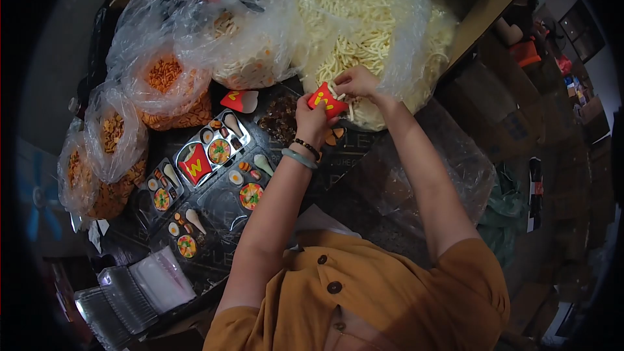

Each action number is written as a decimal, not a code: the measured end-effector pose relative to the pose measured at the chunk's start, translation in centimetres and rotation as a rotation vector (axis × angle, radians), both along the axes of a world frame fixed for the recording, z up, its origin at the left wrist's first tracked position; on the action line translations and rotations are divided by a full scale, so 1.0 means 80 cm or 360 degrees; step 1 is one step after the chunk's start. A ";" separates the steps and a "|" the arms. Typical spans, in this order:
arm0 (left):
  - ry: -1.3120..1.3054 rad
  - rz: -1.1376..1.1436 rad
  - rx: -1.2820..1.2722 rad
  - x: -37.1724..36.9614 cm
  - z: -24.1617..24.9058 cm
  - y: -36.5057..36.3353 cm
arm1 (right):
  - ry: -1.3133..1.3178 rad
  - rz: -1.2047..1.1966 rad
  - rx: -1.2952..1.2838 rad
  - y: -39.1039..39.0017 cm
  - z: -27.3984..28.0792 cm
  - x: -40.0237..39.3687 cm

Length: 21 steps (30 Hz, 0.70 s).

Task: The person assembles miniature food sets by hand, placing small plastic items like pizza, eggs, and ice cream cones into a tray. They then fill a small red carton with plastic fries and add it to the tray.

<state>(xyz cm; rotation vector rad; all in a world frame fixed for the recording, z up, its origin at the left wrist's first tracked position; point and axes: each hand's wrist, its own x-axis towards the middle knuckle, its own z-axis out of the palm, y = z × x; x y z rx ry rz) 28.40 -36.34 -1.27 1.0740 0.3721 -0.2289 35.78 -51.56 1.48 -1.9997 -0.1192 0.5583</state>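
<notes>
My left hand [310, 119] grips a small red fries carton [325, 100] with a yellow letter on its front. At the carton's mouth, the fingertips of my right hand [359, 82] pinch pale fry-shaped sticks [336, 90]. Just behind both hands is a large clear bag of the same pale yellow sticks [354, 52]. Another red carton [239, 101] lies flat to the left of my left hand. A filled red carton [194, 164] rests in a silver tray [229, 149] beside miniature food pieces.
Clear bags hold orange pieces [164, 74], brown-orange pieces [112, 131] and whitish pieces [244, 68]. Dark brown bits [279, 119] lie near my left wrist. Several miniature foods, including a round bowl [251, 195], sit front left. Stacked clear plastic trays [117, 302] stand at the lower left.
</notes>
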 end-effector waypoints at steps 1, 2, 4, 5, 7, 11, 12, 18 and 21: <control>0.0000 0.0001 0.0001 0.001 0.000 -0.001 | -0.0362 -0.0026 -0.0220 -0.010 -0.006 0.012; 0.0003 -0.0002 0.0086 0.001 -0.002 -0.001 | -0.0722 -0.0050 -0.0439 -0.010 -0.004 0.015; 0.0001 -0.0004 0.0170 0.002 -0.004 -0.004 | -0.0805 0.0102 -0.0874 -0.006 -0.007 0.014; -0.0005 0.0001 0.0201 0.003 -0.004 -0.006 | -0.0877 0.0249 -0.1312 -0.003 -0.007 0.012; -0.0012 0.0003 0.0229 0.003 -0.006 -0.010 | -0.0875 0.0231 -0.1298 -0.001 -0.012 0.009; -0.0065 0.0020 0.0243 0.001 -0.006 -0.010 | -0.0838 0.0193 -0.0758 -0.004 -0.010 -0.003; -0.0114 0.0005 0.0248 0.000 -0.005 -0.010 | -0.0836 0.0195 -0.0757 -0.006 -0.010 -0.003; -0.0441 -0.0082 0.0002 -0.002 -0.001 0.001 | 0.0175 0.0147 0.0520 -0.016 0.004 -0.008; -0.0384 0.0007 0.0073 -0.009 0.024 -0.004 | -0.0021 0.0363 0.0262 -0.011 0.009 -0.002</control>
